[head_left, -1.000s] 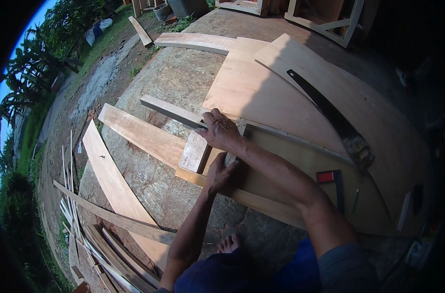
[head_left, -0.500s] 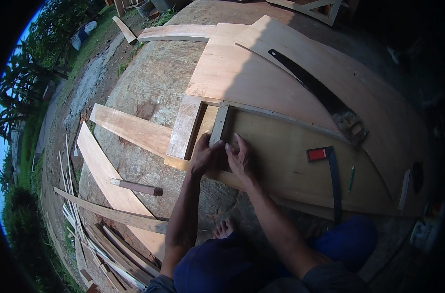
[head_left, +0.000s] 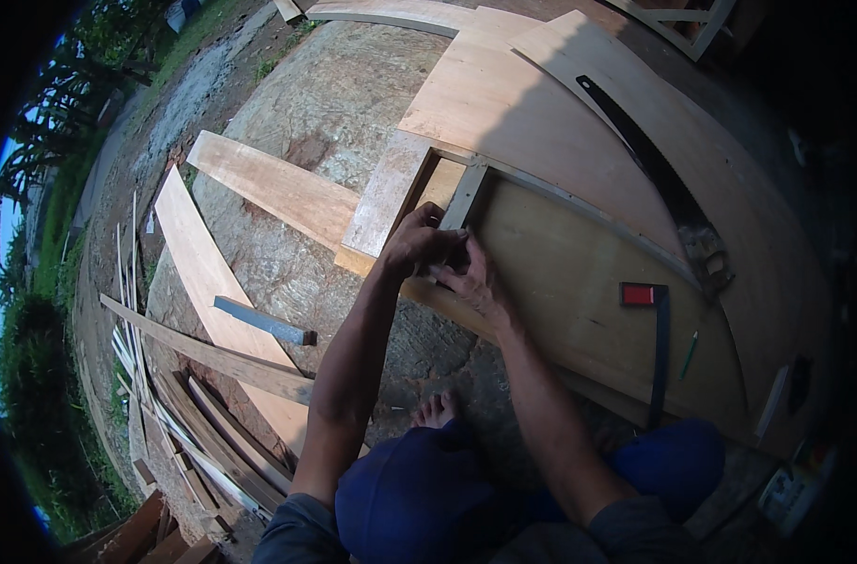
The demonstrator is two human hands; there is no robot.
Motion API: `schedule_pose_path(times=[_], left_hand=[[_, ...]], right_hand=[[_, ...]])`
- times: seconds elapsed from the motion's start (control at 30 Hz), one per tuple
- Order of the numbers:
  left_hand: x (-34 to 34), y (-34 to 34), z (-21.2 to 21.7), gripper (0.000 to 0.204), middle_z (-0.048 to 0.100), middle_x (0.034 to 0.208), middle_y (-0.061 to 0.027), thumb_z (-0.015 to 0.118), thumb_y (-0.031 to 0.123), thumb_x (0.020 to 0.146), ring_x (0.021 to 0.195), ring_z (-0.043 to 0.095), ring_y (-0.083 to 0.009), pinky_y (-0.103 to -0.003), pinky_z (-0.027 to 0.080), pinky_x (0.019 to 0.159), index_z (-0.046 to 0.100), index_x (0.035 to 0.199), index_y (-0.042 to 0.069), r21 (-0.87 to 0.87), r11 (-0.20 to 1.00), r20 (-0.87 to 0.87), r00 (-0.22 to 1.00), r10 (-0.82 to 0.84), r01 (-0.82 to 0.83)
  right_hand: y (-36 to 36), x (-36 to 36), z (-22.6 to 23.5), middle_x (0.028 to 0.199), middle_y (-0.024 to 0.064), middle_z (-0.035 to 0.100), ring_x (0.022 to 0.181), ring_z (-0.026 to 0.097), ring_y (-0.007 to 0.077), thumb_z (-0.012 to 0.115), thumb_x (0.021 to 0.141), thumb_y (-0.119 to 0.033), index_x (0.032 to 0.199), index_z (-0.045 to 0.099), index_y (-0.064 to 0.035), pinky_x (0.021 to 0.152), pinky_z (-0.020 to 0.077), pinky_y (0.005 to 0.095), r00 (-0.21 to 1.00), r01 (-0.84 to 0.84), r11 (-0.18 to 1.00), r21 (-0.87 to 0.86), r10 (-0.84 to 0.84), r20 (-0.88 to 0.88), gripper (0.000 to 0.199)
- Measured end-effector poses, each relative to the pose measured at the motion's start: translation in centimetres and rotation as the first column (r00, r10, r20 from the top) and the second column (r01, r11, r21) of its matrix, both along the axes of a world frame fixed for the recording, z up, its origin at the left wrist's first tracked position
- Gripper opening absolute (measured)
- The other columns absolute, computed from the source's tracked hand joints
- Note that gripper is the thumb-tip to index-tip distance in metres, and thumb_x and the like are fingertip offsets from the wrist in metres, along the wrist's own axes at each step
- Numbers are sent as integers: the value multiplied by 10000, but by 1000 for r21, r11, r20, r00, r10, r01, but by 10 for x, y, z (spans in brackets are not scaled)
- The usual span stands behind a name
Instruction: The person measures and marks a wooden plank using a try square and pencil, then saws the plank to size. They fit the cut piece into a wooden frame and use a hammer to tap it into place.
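Observation:
A narrow wooden crosspiece [head_left: 464, 199] spans a shallow panel frame [head_left: 579, 218], close to the frame's left end. My left hand [head_left: 417, 249] is closed on the near end of this crosspiece. Right beside it, my right hand [head_left: 475, 282] has its fingers bent in a pinch against the same end, touching the left hand. What the right fingertips grip is hidden between the two hands. On the panel, to the right of my hands, lie a try square with a red-faced handle [head_left: 638, 294] and a green pencil [head_left: 689, 355].
A handsaw [head_left: 649, 169] rests on plywood sheets [head_left: 532, 113] beyond the frame. Boards [head_left: 268, 183] and a short wood block [head_left: 264, 320] lie on the left. Thin strips [head_left: 137, 329] are piled at the lower left. My bare foot [head_left: 436, 411] is below the frame's near edge.
The whole view has shifted, so things sit farther up and right. My right hand's raised fingers have bent in closer to the left hand at the crosspiece end.

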State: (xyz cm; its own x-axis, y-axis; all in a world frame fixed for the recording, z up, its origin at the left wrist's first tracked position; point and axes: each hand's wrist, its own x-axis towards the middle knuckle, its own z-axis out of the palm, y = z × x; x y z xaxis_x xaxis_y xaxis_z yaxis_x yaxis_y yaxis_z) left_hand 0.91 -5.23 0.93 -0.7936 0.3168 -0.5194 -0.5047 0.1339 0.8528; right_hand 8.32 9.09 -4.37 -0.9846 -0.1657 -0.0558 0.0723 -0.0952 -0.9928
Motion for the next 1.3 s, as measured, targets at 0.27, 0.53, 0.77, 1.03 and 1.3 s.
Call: schedule_pose_path(times=[0.27, 0.53, 0.77, 1.03, 1.3], left_hand=[[45, -37, 3, 552, 730, 1058, -148, 612, 364, 1018, 946, 705, -226, -419, 547, 944, 546, 1416, -13, -258, 964, -351, 923, -157, 65], [81, -49, 5, 608, 701, 1194, -136, 665, 215, 948, 1130, 626, -295, -523, 212, 1226, 479, 1520, 123, -579, 811, -582, 655, -481, 82], [81, -60, 1, 616, 697, 1196, -121, 633, 145, 956, 1139, 621, -290, -523, 212, 1230, 452, 1545, 144, -611, 784, -565, 636, -526, 107], [85, -59, -6, 311, 706, 1107, -127, 687, 144, 906, 1088, 652, -326, -505, 361, 1151, 664, 1211, 87, -590, 806, -668, 586, -459, -42], [81, -63, -6, 148, 679, 895, -101, 756, 147, 818, 934, 661, -326, -423, 511, 898, 665, 897, 63, -585, 806, -689, 577, -439, -86]], right_hand=[[4, -1, 10, 1285, 104, 577, 1189, 597, 204, 791, 860, -167, 1534, 331, -50, 938, 545, 351, 1000, -26, 990, -140, 27, 9, 825], [5, 0, -6, 1244, 126, 628, 1033, 666, 188, 828, 833, -203, 1553, 322, -8, 869, 569, 333, 995, 72, 987, 141, -62, -75, 901], [1, 3, 21, 1320, 174, 621, 940, 661, 178, 858, 801, -216, 1562, 286, 49, 815, 569, 330, 997, 47, 999, 27, -48, 54, 988], [-1, 1, 6, 1317, 162, 619, 980, 660, 180, 838, 819, -206, 1557, 288, 58, 857, 564, 330, 998, 65, 993, 103, -64, -17, 957], [2, 20, 18, 1204, 253, 673, 1096, 697, 320, 764, 892, -242, 1603, 228, -23, 904, 573, 404, 998, 41, 900, 434, -13, -66, 917]])
